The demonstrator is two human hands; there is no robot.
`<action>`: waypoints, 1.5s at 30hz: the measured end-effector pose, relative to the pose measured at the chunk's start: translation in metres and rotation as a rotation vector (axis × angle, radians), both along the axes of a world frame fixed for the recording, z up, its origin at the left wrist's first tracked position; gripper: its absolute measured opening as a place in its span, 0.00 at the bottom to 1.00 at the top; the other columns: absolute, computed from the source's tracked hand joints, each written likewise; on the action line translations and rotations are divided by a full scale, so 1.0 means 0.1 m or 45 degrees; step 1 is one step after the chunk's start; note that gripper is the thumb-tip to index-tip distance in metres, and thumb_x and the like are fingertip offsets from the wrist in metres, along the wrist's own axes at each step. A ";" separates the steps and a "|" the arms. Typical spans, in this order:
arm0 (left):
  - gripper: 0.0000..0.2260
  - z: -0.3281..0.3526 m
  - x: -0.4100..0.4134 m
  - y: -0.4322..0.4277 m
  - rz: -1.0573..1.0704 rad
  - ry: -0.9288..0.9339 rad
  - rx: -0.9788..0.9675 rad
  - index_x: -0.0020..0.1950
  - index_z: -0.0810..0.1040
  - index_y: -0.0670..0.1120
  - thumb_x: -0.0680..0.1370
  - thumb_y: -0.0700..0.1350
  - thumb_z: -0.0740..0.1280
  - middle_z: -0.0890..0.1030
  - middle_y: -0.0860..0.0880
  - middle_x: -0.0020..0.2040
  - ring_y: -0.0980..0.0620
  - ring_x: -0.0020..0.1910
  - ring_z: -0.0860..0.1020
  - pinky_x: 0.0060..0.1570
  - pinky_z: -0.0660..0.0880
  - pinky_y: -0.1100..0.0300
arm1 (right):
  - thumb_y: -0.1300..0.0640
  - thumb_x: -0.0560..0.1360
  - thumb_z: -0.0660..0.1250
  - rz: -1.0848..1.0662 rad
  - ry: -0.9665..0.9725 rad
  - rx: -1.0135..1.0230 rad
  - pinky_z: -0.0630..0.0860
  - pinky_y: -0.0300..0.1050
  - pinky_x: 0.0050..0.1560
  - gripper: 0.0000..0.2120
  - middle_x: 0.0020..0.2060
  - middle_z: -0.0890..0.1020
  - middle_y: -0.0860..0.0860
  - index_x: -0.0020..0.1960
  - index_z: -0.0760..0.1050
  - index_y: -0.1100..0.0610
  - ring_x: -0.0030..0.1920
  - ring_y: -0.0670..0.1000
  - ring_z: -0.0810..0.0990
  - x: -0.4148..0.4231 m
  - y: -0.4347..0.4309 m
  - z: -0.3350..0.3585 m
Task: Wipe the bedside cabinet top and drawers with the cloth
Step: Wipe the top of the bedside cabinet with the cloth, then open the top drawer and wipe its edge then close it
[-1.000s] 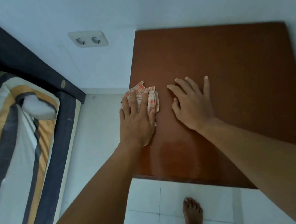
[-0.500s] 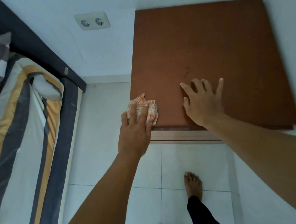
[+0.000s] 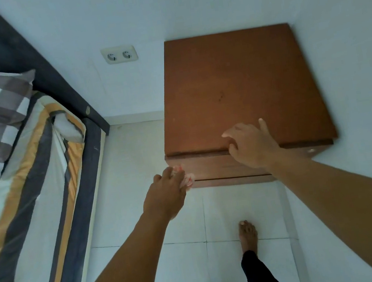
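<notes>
Because the bedside cabinet (image 3: 240, 89) is a heavy, rigid box, it needs bracing rather than holding. The right grip (image 3: 251, 145) rests loose-fingered on the front edge of its top and holds nothing. Just below that grip runs the drawer front (image 3: 210, 167), hard and smooth. The left grip (image 3: 166, 196) curls round the cloth (image 3: 187, 180), which looks light and soft and is best held wadded in the palm. It presses the cloth against the drawer's left end. Half a second earlier the cloth lay on the top's front corner.
</notes>
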State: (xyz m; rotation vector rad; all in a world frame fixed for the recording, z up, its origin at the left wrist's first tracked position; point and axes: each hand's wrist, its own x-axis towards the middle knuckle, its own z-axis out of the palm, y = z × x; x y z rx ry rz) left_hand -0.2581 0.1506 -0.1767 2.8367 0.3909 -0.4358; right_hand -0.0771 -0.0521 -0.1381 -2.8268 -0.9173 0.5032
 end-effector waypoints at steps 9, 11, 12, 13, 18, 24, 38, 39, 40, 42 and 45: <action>0.40 0.68 0.86 -0.49 0.144 -0.504 -0.509 0.70 0.61 0.47 0.67 0.48 0.81 0.66 0.45 0.66 0.46 0.55 0.73 0.43 0.77 0.57 | 0.44 0.80 0.63 -0.425 0.671 0.802 0.80 0.55 0.61 0.15 0.58 0.85 0.46 0.65 0.78 0.41 0.57 0.51 0.84 -0.14 -0.03 0.27; 0.40 0.76 1.04 -0.60 0.056 -0.552 -0.637 0.70 0.60 0.46 0.67 0.45 0.81 0.65 0.45 0.64 0.48 0.55 0.72 0.43 0.79 0.58 | 0.43 0.81 0.63 -0.616 0.898 0.963 0.83 0.58 0.58 0.11 0.54 0.86 0.49 0.58 0.81 0.43 0.55 0.54 0.85 -0.05 0.00 0.33; 0.38 0.79 1.11 -0.65 0.000 -0.607 -0.726 0.69 0.60 0.47 0.67 0.45 0.80 0.66 0.45 0.63 0.47 0.56 0.73 0.47 0.81 0.54 | 0.42 0.81 0.63 -0.712 1.012 1.007 0.83 0.59 0.58 0.13 0.51 0.87 0.51 0.56 0.82 0.46 0.53 0.55 0.86 0.01 -0.01 0.36; 0.34 0.81 1.17 -0.69 -0.035 -0.654 -0.827 0.67 0.59 0.48 0.68 0.47 0.76 0.67 0.46 0.61 0.47 0.57 0.74 0.51 0.81 0.51 | 0.39 0.80 0.63 -0.796 1.128 1.027 0.83 0.58 0.58 0.16 0.49 0.87 0.52 0.55 0.82 0.49 0.51 0.55 0.87 0.06 -0.03 0.38; 0.19 0.95 1.38 -0.85 0.066 -0.607 -1.191 0.64 0.58 0.48 0.74 0.43 0.57 0.69 0.49 0.61 0.55 0.61 0.74 0.52 0.79 0.61 | 0.44 0.80 0.67 -1.027 1.469 1.136 0.82 0.53 0.47 0.18 0.47 0.87 0.58 0.57 0.82 0.58 0.46 0.58 0.86 0.25 -0.21 0.37; 0.10 0.73 1.28 -0.63 0.335 -0.678 -1.010 0.53 0.71 0.46 0.74 0.36 0.59 0.78 0.48 0.51 0.47 0.52 0.79 0.48 0.79 0.50 | 0.56 0.78 0.68 -0.929 0.900 0.762 0.80 0.51 0.51 0.16 0.53 0.83 0.54 0.66 0.71 0.51 0.51 0.55 0.83 0.23 -0.28 0.13; 0.19 -0.08 0.02 0.24 0.241 -0.029 -0.423 0.71 0.72 0.52 0.79 0.50 0.65 0.73 0.45 0.70 0.45 0.65 0.75 0.62 0.73 0.51 | 0.34 0.77 0.65 -0.610 0.114 0.027 0.76 0.55 0.62 0.35 0.76 0.69 0.54 0.80 0.60 0.44 0.70 0.61 0.74 -0.94 -0.47 -0.47; 0.22 -0.13 -0.01 0.29 0.223 -0.008 -0.407 0.74 0.69 0.54 0.80 0.52 0.65 0.69 0.44 0.74 0.42 0.66 0.74 0.64 0.73 0.47 | 0.33 0.78 0.63 -0.551 0.076 -0.009 0.76 0.58 0.64 0.38 0.80 0.61 0.55 0.82 0.54 0.42 0.74 0.62 0.71 -0.98 -0.46 -0.53; 0.25 -0.18 -0.03 0.32 0.203 0.014 -0.383 0.77 0.65 0.55 0.80 0.54 0.65 0.65 0.43 0.77 0.39 0.68 0.73 0.66 0.73 0.44 | 0.32 0.78 0.62 -0.497 0.015 -0.032 0.77 0.59 0.64 0.39 0.82 0.56 0.56 0.83 0.50 0.42 0.75 0.63 0.69 -1.00 -0.46 -0.59; 0.30 -0.26 0.00 0.38 0.165 0.042 -0.341 0.80 0.58 0.58 0.80 0.58 0.64 0.56 0.43 0.81 0.35 0.73 0.68 0.69 0.70 0.39 | 0.32 0.79 0.59 -0.434 -0.108 -0.033 0.81 0.58 0.57 0.38 0.83 0.51 0.57 0.83 0.48 0.43 0.73 0.64 0.72 -0.99 -0.45 -0.68; 0.33 -0.37 0.11 0.40 0.067 0.039 -0.304 0.80 0.46 0.67 0.81 0.61 0.61 0.44 0.42 0.83 0.32 0.75 0.64 0.71 0.67 0.37 | 0.33 0.80 0.58 -0.416 -0.216 -0.003 0.82 0.57 0.48 0.37 0.83 0.49 0.56 0.83 0.48 0.42 0.63 0.66 0.80 -0.87 -0.40 -0.75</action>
